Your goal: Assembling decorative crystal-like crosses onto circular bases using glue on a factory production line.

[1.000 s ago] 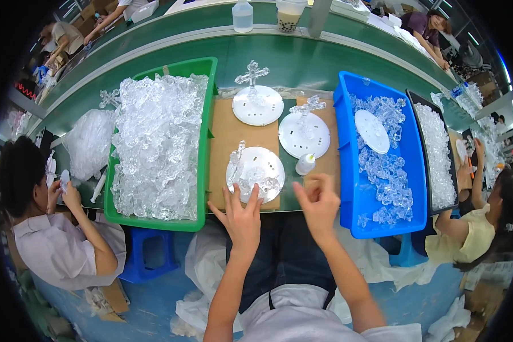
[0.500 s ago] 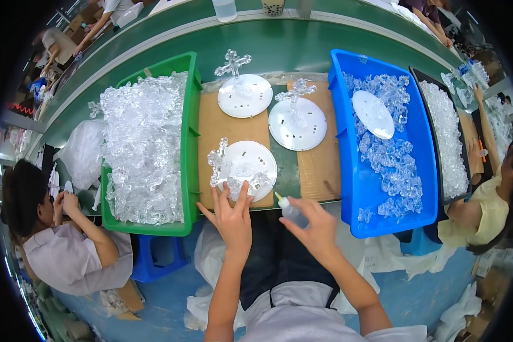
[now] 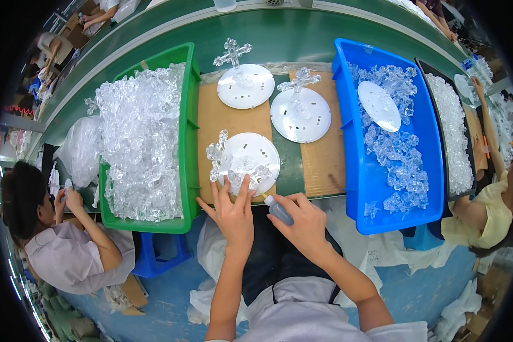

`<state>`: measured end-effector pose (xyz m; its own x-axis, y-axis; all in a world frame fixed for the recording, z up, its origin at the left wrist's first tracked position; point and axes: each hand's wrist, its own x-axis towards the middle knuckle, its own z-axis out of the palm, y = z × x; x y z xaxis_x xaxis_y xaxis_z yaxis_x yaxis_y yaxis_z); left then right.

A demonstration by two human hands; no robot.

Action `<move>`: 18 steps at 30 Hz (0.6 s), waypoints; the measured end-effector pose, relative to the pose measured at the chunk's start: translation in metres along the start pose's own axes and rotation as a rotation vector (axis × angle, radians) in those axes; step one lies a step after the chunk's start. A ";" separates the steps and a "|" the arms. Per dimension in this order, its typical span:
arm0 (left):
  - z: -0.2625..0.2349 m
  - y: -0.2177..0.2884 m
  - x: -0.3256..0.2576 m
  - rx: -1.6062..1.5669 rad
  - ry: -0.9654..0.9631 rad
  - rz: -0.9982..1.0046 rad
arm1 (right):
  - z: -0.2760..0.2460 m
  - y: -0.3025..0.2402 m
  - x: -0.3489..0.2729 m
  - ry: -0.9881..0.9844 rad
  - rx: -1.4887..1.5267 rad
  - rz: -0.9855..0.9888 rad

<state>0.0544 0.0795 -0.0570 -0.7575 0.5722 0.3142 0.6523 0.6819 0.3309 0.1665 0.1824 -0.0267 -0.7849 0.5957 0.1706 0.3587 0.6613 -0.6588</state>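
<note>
My left hand (image 3: 234, 215) has its fingers stretched out and thumb apart, the fingertips resting at the near edge of a round white plate (image 3: 249, 145). Small clear plastic pieces (image 3: 260, 173) lie on this plate beside my fingers, and a clear ornate cross (image 3: 216, 154) is at its left side. In my right hand (image 3: 306, 226) is a small squeeze bottle (image 3: 280, 211) with a thin yellow tip. It tilts so that the tip is close to the plate's near edge; whether they touch I cannot tell. Two more white plates (image 3: 239, 96) (image 3: 313, 122) farther back bear upright clear crosses.
A green bin (image 3: 189, 137) heaped with clear pieces stands at left, a blue bin (image 3: 356, 188) with clear pieces and a white disc at right. Beyond it is a black tray (image 3: 467, 165). Cardboard (image 3: 322, 171) covers part of the green table. Co-workers (image 3: 68, 245) sit on both sides.
My right hand has moved left and turned the bottle, bringing its tip to the plate's near edge. The left hand stays at the plate. The whole view has shifted slightly.
</note>
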 end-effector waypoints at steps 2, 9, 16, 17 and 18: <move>0.000 0.000 0.000 0.001 0.001 -0.002 | 0.000 0.000 0.000 -0.006 0.000 0.003; 0.001 0.000 0.000 -0.001 0.004 -0.002 | -0.004 0.003 0.004 0.006 0.014 0.044; 0.001 -0.001 0.000 -0.009 -0.006 -0.018 | -0.004 0.007 0.009 0.029 0.024 0.085; 0.001 -0.001 0.000 -0.009 -0.009 -0.017 | -0.004 0.008 0.009 0.028 0.023 0.095; 0.002 0.000 0.001 -0.005 -0.006 -0.017 | -0.004 0.009 0.010 0.027 0.022 0.104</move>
<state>0.0535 0.0804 -0.0583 -0.7685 0.5635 0.3030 0.6396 0.6892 0.3405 0.1639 0.1957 -0.0279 -0.7302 0.6727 0.1196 0.4259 0.5850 -0.6901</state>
